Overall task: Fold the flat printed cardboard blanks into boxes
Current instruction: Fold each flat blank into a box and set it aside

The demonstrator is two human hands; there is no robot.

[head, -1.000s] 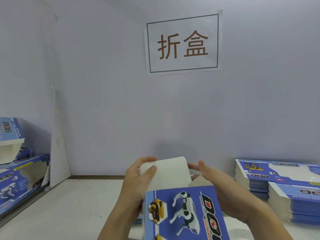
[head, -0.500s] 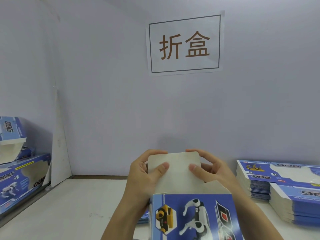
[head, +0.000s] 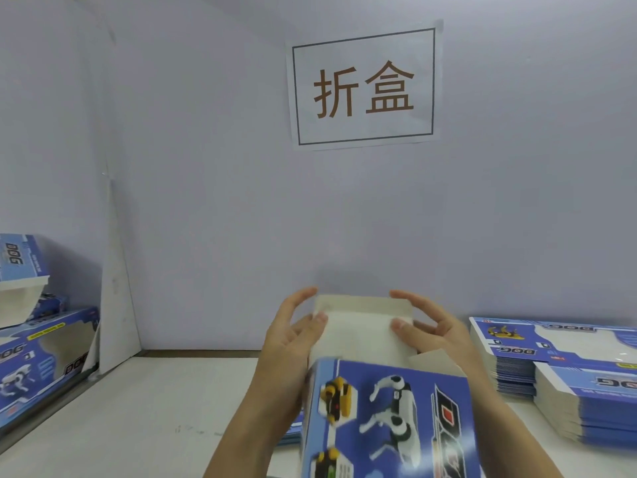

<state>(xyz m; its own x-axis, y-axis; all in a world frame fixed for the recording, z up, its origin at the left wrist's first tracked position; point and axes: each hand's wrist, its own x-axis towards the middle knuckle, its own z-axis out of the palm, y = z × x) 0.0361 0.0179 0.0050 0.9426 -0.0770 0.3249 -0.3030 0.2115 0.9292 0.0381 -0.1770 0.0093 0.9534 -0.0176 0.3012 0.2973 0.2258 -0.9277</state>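
Pale lilac wall [head: 206, 201] backs a white worktop [head: 138, 408]. Item in hand: one part-folded printed box [head: 389, 419], blue panel with robot-dog artwork toward the camera, held above the worktop at lower centre. Its plain white top flap [head: 360, 334] stands up at the far end, with a narrow tuck strip creased along the upper edge. Left hand [head: 289, 343]: thumb pressed on the flap's left side, fingers curled behind its top left corner. Right hand [head: 437, 329]: thumb pressed on the flap's right side, fingers curved round behind the top right corner. A small side flap [head: 437, 362] sticks out below the right hand.

Right of the box: two stacks of flat printed blanks [head: 568, 370] on the worktop, near the right forearm. Far left: finished boxes [head: 41, 357] piled at the worktop's edge. Above, on the wall: paper sign [head: 363, 86] with two brown characters inside a dark frame.
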